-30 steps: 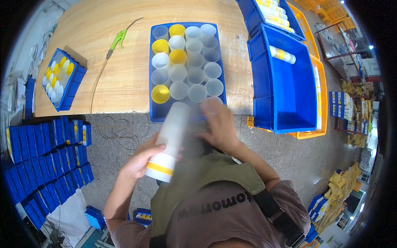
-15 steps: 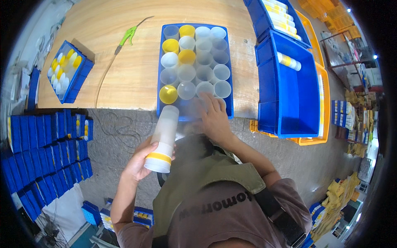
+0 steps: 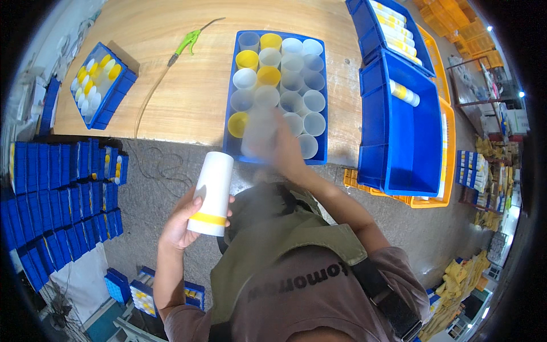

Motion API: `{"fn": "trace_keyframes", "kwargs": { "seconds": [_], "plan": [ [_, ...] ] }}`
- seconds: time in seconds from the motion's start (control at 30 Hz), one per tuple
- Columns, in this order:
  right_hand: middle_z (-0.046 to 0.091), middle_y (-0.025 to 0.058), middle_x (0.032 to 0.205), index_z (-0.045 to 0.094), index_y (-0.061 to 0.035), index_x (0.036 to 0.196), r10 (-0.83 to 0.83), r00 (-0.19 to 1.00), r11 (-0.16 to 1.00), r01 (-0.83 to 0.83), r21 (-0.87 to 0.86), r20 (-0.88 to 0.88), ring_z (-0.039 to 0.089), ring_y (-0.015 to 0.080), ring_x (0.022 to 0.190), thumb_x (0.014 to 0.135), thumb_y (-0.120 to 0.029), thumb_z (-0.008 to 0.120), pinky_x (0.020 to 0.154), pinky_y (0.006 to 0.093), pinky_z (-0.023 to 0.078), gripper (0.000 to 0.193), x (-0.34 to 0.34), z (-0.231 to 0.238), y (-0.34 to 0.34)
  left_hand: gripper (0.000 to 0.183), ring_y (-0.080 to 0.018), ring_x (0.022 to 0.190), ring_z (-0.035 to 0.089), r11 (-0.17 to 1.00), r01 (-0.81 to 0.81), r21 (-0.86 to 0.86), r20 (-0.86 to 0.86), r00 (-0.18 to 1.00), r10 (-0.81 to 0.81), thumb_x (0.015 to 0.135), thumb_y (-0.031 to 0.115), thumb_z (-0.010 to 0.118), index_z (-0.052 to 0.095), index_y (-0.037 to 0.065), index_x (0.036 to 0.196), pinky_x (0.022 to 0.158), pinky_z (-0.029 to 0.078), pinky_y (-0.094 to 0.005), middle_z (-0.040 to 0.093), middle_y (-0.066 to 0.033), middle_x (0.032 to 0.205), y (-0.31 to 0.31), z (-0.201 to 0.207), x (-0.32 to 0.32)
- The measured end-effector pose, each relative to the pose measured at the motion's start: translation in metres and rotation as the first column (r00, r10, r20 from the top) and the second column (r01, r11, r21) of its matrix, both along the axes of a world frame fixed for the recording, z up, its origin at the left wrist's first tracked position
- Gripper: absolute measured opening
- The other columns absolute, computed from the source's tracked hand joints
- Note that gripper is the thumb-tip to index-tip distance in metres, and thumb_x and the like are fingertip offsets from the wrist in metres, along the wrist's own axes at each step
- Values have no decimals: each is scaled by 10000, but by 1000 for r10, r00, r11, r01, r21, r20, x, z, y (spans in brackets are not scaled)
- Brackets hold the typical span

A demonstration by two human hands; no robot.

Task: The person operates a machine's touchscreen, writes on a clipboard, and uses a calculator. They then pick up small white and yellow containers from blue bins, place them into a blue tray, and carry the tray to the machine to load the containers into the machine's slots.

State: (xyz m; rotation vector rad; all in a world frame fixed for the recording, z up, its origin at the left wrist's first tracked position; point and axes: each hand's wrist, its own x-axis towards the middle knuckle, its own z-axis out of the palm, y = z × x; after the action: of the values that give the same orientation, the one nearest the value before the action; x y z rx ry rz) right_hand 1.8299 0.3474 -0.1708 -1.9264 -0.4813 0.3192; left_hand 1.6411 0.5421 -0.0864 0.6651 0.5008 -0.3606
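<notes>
My left hand [image 3: 181, 222] is closed round a stack of nested plastic cups [image 3: 214, 181], held tilted over the floor in front of the table. The outer cup is white, and a yellow band and a white rim show at the stack's lower end. My right hand [image 3: 288, 149], blurred by motion, grips a translucent cup [image 3: 259, 135] at the near edge of the blue tray [image 3: 322, 155]; its fingers are partly hidden. Inside that tray, rows of upright cups stand open end up, translucent and white [image 3: 244, 78] with a few yellow ones [image 3: 238, 123].
A green air blow gun [image 3: 188, 42] with a hose lies on the wooden table [image 3: 171, 102]. A small blue crate of cups [image 3: 108, 105] is at left. Blue bins [image 3: 399, 148] holding cup stacks [image 3: 404, 93] stand at right on orange crates [image 3: 448, 148]. Blue boxes [image 3: 51, 162] are piled at far left.
My right hand has moved left across the tray's near end and now has a translucent cup. The stack in my left hand has shifted slightly left; its upper part, translucent before, looks solid white now.
</notes>
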Motion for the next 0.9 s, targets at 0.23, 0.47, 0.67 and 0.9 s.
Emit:
{"fn": "trace_keyframes", "kwargs": {
  "seconds": [0.23,0.47,0.67,0.9],
  "plan": [
    [588,145,1146,593,-50,1108,518,459,850,-183,-494,721,592,264,1054,795,-151,631,919,421,425,331,2,-33,-1,900,-337,1333,391,695,244,676,124,892,-435,794,293,776,285,31,1502,1095,360,-431,393,-212,1415,-1,-4,-17],
    [618,37,783,619,-89,788,657,489,725,-199,-660,574,610,228,818,774,-169,613,820,391,421,82,6,-46,4,696,-293,1249,511,740,227,633,416,707,-572,754,65,752,508,68,1406,1046,409,-407,527,-180,1359,-11,-10,-23],
    [604,16,768,632,-149,830,608,471,777,-190,-600,639,580,206,790,745,-205,642,750,386,391,102,14,10,-7,395,-159,900,664,554,-95,827,240,951,-194,735,-143,592,740,26,1060,799,506,-267,719,-105,971,-28,-26,-30],
    [627,84,764,660,-77,788,203,905,973,-145,-177,374,583,262,828,835,-328,663,793,430,392,256,12,19,14,241,-112,781,673,489,-259,833,214,966,147,812,-77,640,739,-7,1021,701,531,-248,731,-71,883,-18,-37,-51]
  ]
}}
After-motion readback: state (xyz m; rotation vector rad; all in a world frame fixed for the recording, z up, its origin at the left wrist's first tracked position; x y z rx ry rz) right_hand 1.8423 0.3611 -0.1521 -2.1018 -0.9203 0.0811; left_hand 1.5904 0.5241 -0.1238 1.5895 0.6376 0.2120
